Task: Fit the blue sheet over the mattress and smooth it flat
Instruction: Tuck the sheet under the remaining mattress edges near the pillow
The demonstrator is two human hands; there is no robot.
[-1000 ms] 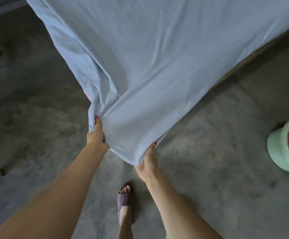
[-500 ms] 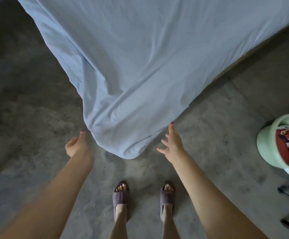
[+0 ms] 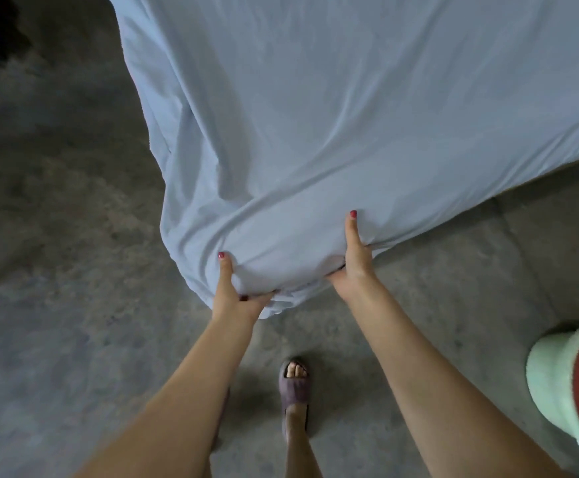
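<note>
The blue sheet drapes over the mattress corner nearest me and hides the mattress completely. My left hand grips the hanging corner of the sheet from below, thumb up on the fabric and fingers curled under the hem. My right hand grips the sheet a little to the right and higher, thumb pointing up along the cloth, fingers tucked beneath the edge. Folds run from both hands up across the sheet.
Bare concrete floor surrounds the bed corner. A pale green bucket holding red cloth stands at the lower right. My sandalled foot is on the floor just below the corner. A dark object lies at the top left edge.
One second ago both hands held the corner; half a second ago they had let go and hung open beside it. Now both grip the sheet's corner again.
</note>
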